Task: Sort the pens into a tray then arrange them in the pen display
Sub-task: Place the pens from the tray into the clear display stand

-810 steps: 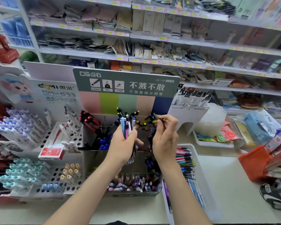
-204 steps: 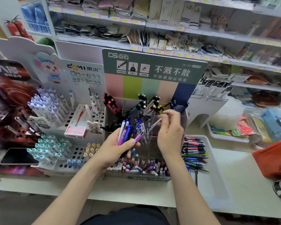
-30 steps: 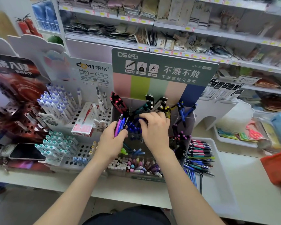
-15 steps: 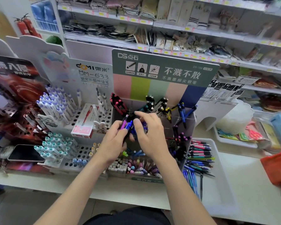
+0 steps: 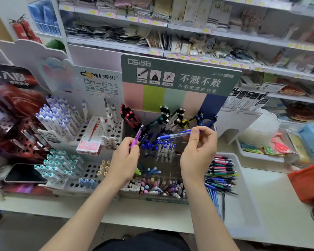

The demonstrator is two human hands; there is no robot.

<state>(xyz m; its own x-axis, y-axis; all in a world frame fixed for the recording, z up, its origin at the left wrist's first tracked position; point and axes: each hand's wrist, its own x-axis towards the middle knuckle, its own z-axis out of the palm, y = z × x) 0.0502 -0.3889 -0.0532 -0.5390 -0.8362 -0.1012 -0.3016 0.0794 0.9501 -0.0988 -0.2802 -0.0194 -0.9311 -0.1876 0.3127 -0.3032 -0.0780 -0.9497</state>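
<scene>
Head view, centre: right hand (image 5: 198, 153) pinches a translucent blue plastic pen (image 5: 174, 135) level over the clear acrylic pen display (image 5: 178, 165), likely sighting its blue compartment. Left hand (image 5: 125, 160) grips slim purple and black pens (image 5: 136, 138), held as stock.

In the pen display (image 5: 174, 102), upright blue pens (image 5: 161, 146) crowd the middle.
</scene>
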